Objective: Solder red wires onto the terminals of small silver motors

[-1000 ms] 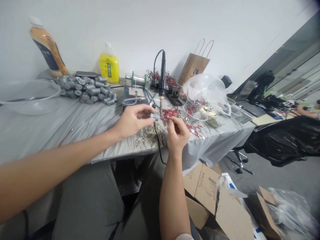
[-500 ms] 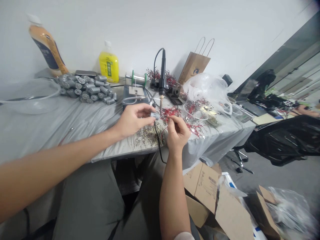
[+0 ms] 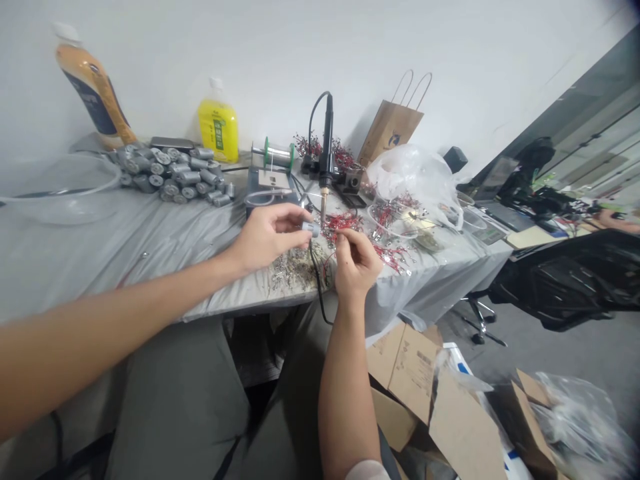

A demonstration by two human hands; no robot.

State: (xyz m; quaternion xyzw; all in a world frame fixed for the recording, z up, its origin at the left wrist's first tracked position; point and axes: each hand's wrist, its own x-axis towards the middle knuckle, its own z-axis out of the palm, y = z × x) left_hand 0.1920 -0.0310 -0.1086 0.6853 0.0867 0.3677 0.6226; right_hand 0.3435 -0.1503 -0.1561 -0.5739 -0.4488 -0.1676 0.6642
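Observation:
Between the thumb and fingers of my left hand (image 3: 267,237) is a small grey cylindrical motor (image 3: 311,229), its end turned right toward the soldering iron. My right hand (image 3: 356,260) is closed in a pinch on a thin red wire (image 3: 326,261), whose far end is too small to make out. Just above and between the hands, the soldering iron (image 3: 327,153) is held upright in a stand, tip down. Whether the motor or wire touches the tip I cannot tell. Behind my right hand lies a heap of red wires (image 3: 345,223) with small metal ends.
Many grey motors (image 3: 180,177) are piled at the back left, near a yellow bottle (image 3: 219,130) and an orange bottle (image 3: 93,93). A solder spool (image 3: 279,156) stands behind the iron's base unit (image 3: 270,180). To the right are a clear plastic bag (image 3: 415,180) and a paper bag (image 3: 393,133).
The view has shifted very slightly. Both hands keep their grips near the iron's tip, with hardly any movement.

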